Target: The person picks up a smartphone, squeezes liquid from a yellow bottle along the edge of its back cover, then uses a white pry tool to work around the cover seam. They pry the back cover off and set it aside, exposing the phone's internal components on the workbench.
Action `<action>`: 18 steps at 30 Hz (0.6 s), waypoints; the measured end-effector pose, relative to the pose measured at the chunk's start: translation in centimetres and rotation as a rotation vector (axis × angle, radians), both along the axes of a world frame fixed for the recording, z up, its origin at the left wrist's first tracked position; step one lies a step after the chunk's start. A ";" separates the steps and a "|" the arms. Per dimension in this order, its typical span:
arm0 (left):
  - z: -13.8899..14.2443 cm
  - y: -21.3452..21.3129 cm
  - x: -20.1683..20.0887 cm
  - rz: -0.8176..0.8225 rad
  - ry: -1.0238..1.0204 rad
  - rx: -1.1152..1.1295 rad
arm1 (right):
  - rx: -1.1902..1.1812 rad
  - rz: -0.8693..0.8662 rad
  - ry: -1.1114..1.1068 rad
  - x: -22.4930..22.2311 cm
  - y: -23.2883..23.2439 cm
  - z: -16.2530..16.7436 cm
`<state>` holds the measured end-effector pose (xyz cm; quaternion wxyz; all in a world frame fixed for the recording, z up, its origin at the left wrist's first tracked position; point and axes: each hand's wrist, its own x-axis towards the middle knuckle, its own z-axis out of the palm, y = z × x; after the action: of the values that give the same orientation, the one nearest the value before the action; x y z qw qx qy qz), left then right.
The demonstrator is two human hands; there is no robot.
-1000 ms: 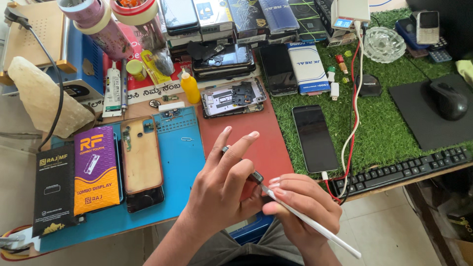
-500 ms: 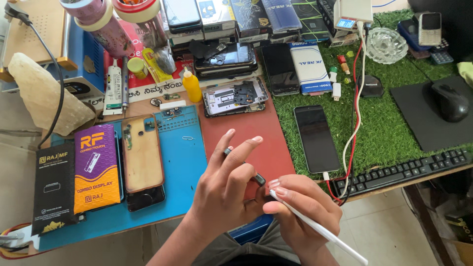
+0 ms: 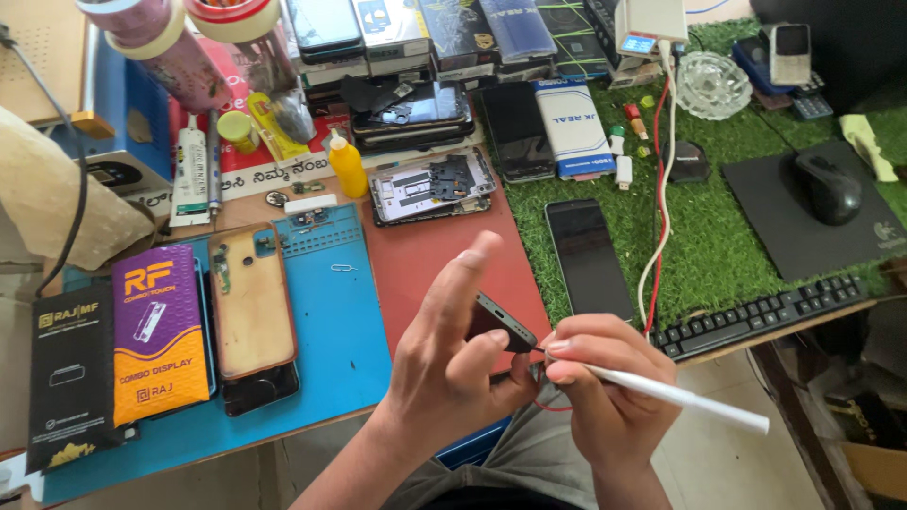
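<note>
Head view, bench item: small dark phone part (image 3: 501, 326), pinched in your left hand (image 3: 453, 368) above the red mat (image 3: 425, 255). Right hand (image 3: 605, 387) grips white tool (image 3: 680, 399); keep its tip steady, pressure light.

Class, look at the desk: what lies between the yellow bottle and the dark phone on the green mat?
In the head view, an opened phone lies between the yellow bottle and the dark phone.

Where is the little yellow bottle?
In the head view, the yellow bottle stands at the back of the bench, left of centre, beside the opened phone, above the blue mat.
</note>
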<state>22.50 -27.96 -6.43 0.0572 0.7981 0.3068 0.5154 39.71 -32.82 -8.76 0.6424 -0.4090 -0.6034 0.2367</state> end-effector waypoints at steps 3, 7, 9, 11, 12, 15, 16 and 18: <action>-0.4 0.3 0.5 -0.038 -0.080 0.004 | -0.054 0.034 0.023 0.5 0.2 0.4; -0.6 0.6 0.9 -0.020 -0.061 -0.039 | -0.179 0.077 0.005 1.6 -0.1 1.3; -0.6 0.7 0.9 0.002 -0.040 -0.057 | -0.211 0.113 0.043 1.9 -0.1 1.5; -0.6 0.8 0.8 0.020 -0.034 -0.069 | -0.239 0.164 0.131 2.0 -0.1 1.5; -0.6 0.8 0.9 0.020 -0.040 -0.069 | -0.204 0.127 0.079 2.1 -0.1 1.4; -0.7 0.7 1.1 0.013 -0.051 -0.067 | -0.122 0.053 -0.038 2.2 -0.1 1.2; -0.7 0.7 1.1 0.009 -0.053 -0.063 | -0.108 0.055 -0.053 2.3 -0.1 1.2; -0.7 0.6 1.1 0.005 -0.047 -0.066 | -0.104 0.062 -0.062 2.3 -0.1 1.3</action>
<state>23.57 -27.32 -7.18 0.0893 0.7826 0.3243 0.5239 41.98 -32.93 -7.48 0.5936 -0.4302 -0.6223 0.2746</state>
